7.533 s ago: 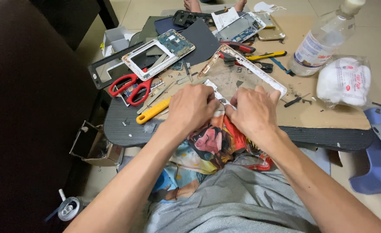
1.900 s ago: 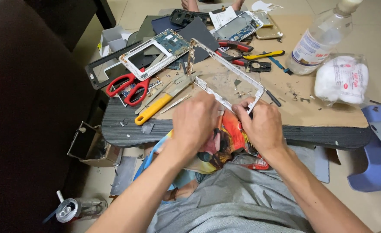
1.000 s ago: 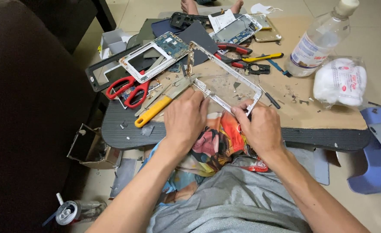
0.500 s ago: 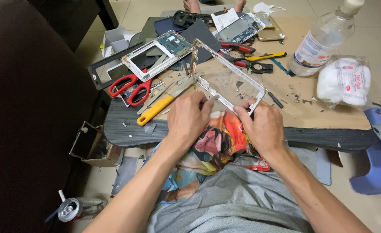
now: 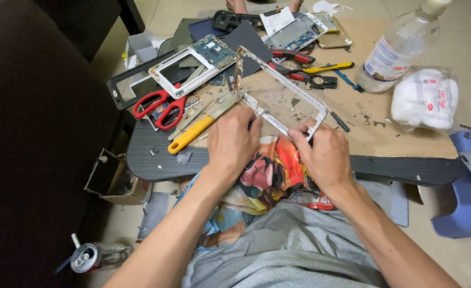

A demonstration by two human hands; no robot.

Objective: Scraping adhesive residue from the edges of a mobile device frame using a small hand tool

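Observation:
Both hands hold a thin white rectangular phone frame (image 5: 286, 82) tilted up over the low table (image 5: 385, 140). My left hand (image 5: 234, 140) grips its near left edge. My right hand (image 5: 323, 152) pinches its near right corner. Just left of my left hand lies a yellow-handled blade tool (image 5: 195, 133). Small bits of debris are scattered on the tabletop under the frame.
Red scissors (image 5: 158, 105), a white frame with a circuit board (image 5: 193, 65), red pliers (image 5: 289, 54), a yellow-handled tool (image 5: 329, 68), opened phone parts (image 5: 299, 29), a clear bottle (image 5: 398, 48) and a bag of white cotton (image 5: 425, 98) lie on the table. A can (image 5: 89, 256) and a small box (image 5: 113, 178) are on the floor.
Earlier both hands worked low at the table's near edge. The white frame has since been lifted and tilted up between them; over the last second it has barely moved.

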